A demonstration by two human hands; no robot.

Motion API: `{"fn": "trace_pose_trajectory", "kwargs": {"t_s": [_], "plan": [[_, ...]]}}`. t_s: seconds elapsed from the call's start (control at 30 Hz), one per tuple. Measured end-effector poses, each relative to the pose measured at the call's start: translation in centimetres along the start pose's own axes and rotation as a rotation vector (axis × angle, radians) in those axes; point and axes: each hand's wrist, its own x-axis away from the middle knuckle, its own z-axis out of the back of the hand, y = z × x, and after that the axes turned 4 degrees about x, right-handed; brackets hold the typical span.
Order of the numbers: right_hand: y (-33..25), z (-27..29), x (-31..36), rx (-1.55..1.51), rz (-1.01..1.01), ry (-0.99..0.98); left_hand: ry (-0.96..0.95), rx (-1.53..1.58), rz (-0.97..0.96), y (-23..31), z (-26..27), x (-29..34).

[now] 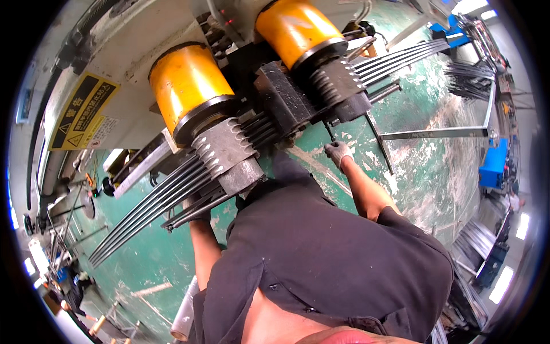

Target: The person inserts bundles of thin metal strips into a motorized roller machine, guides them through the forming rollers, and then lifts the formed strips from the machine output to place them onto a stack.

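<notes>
A bundle of several long dark metal rods runs slantwise through the machine, passing under two ribbed steel rollers, the left roller and the right roller. My left hand, in a dark glove, is below the rods at the left roller. A bar hides most of its fingers, so its grip does not show. My right hand, in a grey glove, is closed just under a thin black lever near the right roller. Whatever sits inside its fingers, if anything, is too small to make out.
Two orange cylinders sit above the rollers, with a black block between them. A yellow warning label is on the machine body. To the right stand a metal frame and a blue box on the worn green floor.
</notes>
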Motion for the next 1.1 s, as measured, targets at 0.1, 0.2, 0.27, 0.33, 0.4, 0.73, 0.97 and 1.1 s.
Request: {"fn": "trace_pose_trajectory", "kwargs": {"t_s": [0.1, 0.2, 0.27, 0.33, 0.4, 0.73, 0.97, 1.1], "plan": [[4.5, -1.3, 3.2, 0.098, -0.05, 0.035, -0.03, -0.115, -0.022, 1.5, 0.1, -0.5], [9.9, -3.9, 7.5, 0.272, -0.145, 0.063, -0.068, -0.365, -0.031, 2.6, 0.8, -0.4], [12.2, -5.2, 11.0, 0.336, -0.187, 0.025, -0.079, -0.634, -0.005, 2.2, 3.1, 0.3], [13.7, -6.2, 14.1, 0.366, -0.228, 0.02, -0.021, 0.044, 0.308, 0.1, 7.8, 1.0], [15.8, -6.8, 16.4, 0.306, -0.233, 0.019, -0.318, -0.353, 0.292, -1.6, 12.7, 1.1], [15.9, -4.9, 13.0, 0.476, -0.201, 0.015, -0.344, -0.83, 0.081, -1.1, 12.9, 4.9], [2.1, -4.5, 11.3, 0.268, 0.052, -0.015, -0.207, -0.706, 0.016, -0.7, 14.6, 6.4], [-0.8, -4.8, 11.4, 0.325, 0.156, -0.089, -0.202, -0.449, 0.058, -0.8, 11.2, 6.7]]}}
